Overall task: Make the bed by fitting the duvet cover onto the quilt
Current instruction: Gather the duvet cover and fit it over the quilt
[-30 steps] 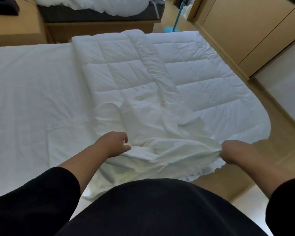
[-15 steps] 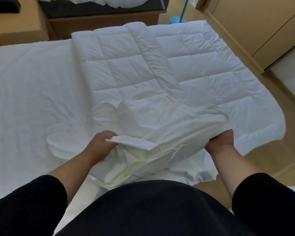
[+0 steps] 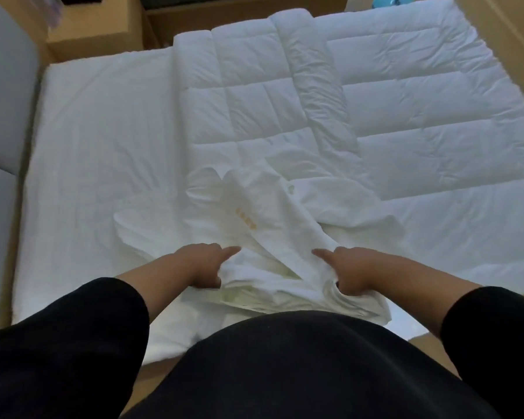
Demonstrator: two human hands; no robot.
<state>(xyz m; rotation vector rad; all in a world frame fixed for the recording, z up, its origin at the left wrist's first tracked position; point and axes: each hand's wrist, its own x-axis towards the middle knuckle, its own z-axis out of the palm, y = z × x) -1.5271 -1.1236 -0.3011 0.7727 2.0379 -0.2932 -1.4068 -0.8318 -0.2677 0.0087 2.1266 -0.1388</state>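
A white padded quilt (image 3: 406, 116) lies spread over the right half of the bed, partly folded on itself, its right side hanging past the mattress. The white duvet cover (image 3: 270, 225), bunched and creased with a small orange mark on it, lies on the quilt's near edge in front of me. My left hand (image 3: 203, 267) grips the cover's gathered near edge, index finger pointing out along the cloth. My right hand (image 3: 348, 273) grips the same bunched edge a short way to the right, index finger stretched toward the left hand.
The mattress in a white sheet (image 3: 103, 152) fills the left half. A grey headboard (image 3: 3, 86) runs along the left. A wooden nightstand (image 3: 94, 28) stands beyond the bed's far left corner. Wooden floor (image 3: 430, 349) shows at lower right.
Both hands have gathered more of the cover and drawn closer together at the near edge. My view has tilted down and swung left, bringing the headboard into sight.
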